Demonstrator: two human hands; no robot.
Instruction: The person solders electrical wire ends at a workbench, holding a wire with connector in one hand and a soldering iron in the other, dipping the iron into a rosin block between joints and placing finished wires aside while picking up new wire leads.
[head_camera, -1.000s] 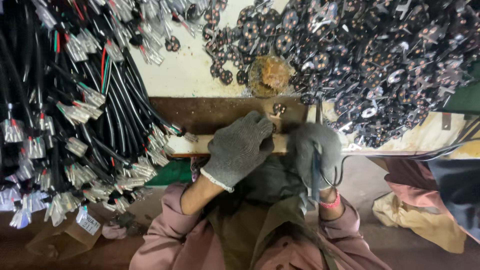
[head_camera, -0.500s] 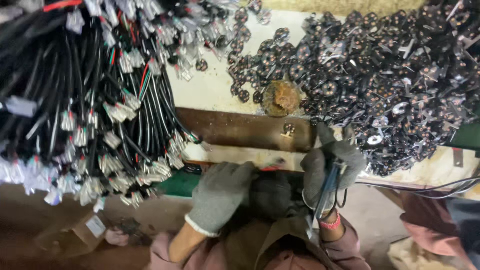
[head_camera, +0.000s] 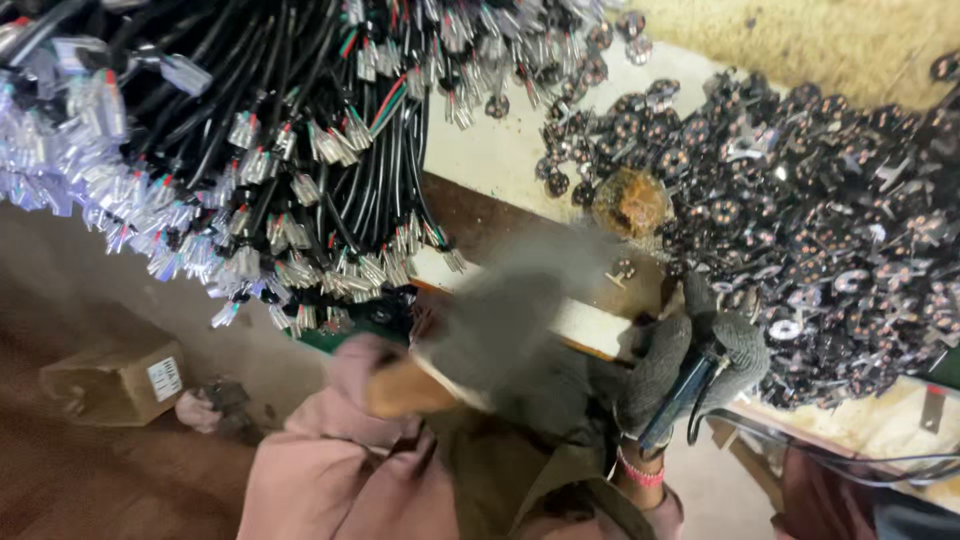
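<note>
My right hand (head_camera: 700, 362), in a grey knit glove, grips a dark blue-handled tool (head_camera: 678, 402) with a thin black cord at the bench's front edge. My left hand (head_camera: 510, 320), also gloved, is blurred in motion just below the hanging ends of the black cables (head_camera: 300, 150). I cannot tell whether it holds anything. The cables lie bundled at the left, their ends fitted with clear connectors and red and green wires. A large heap of small dark round parts (head_camera: 800, 230) covers the bench at the right.
A rusty round lump (head_camera: 630, 203) sits at the edge of the heap. The pale bench top (head_camera: 500, 160) has a brown wooden front strip (head_camera: 480, 225). A cardboard box (head_camera: 115, 382) lies on the floor at the left. Black cords (head_camera: 850, 462) run at the lower right.
The view has swung left and down. My left hand has moved up and left toward the cable ends and is now blurred. My right hand keeps its grip on the tool.
</note>
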